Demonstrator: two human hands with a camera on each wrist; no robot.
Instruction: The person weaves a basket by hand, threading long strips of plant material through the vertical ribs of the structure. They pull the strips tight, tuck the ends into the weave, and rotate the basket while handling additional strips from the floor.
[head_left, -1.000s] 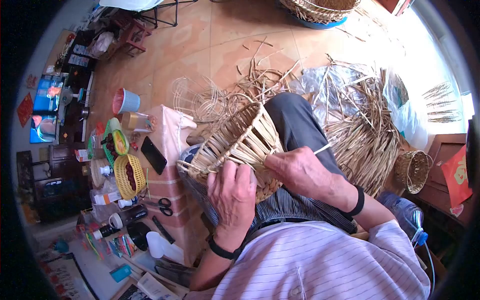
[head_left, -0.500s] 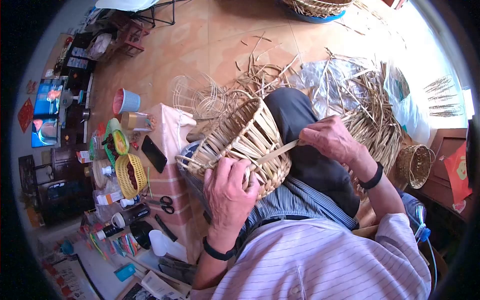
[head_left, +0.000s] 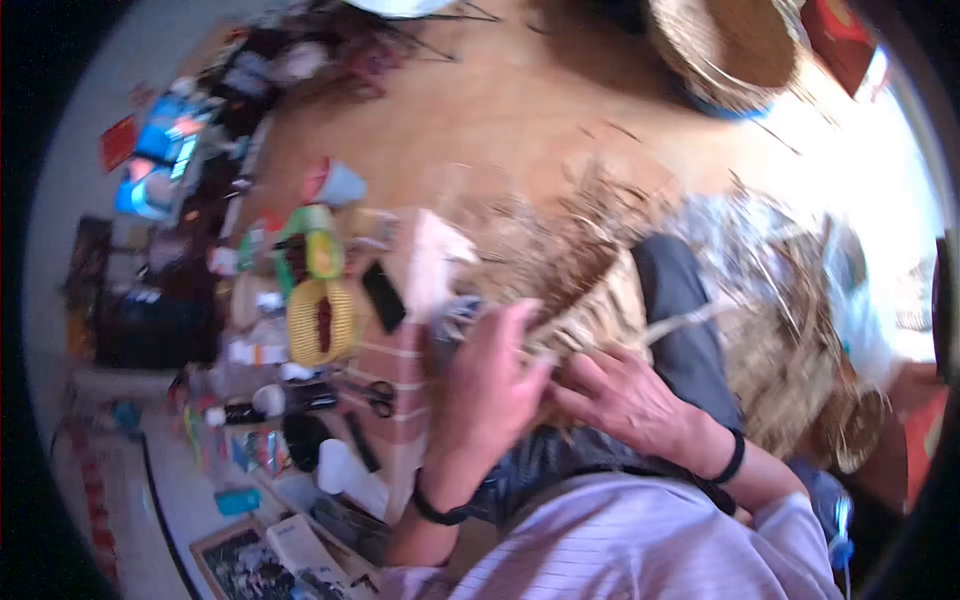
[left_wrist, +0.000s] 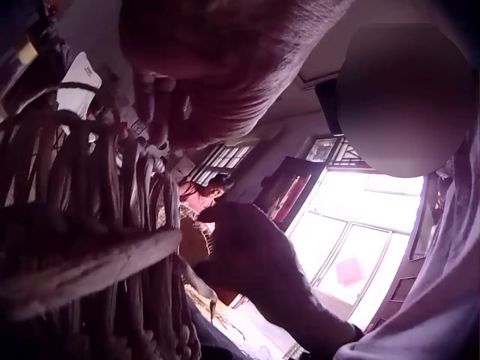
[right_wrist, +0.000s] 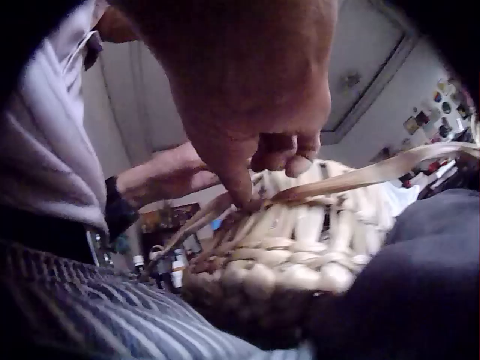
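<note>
A half-woven straw basket [head_left: 605, 310] leans on the lap, blurred in the head view, its upright stakes showing in the left wrist view. My left hand [head_left: 490, 390] is at its near-left side, with curled fingers by the stakes. My right hand [head_left: 630, 405] is low on the basket's near side, fingertips close to the left hand's. A flat straw strip [right_wrist: 375, 172] runs across the basket wall to the right hand's fingertips, which pinch it at the weave. The strip's other end sticks out rightward over the dark trouser leg [head_left: 690, 320].
Loose straw [head_left: 800, 350] lies in a heap at the right, a small basket [head_left: 852, 425] beside it. At left, a cloth-covered table holds a phone [head_left: 384, 296], a yellow basket [head_left: 318, 322] and scissors [head_left: 380, 398]. A larger basket [head_left: 690, 50] stands farther off on the floor.
The right hand drew the strip out to the right, then came back to the basket near the left hand. The left hand has shifted up along the basket. The head view has turned.
</note>
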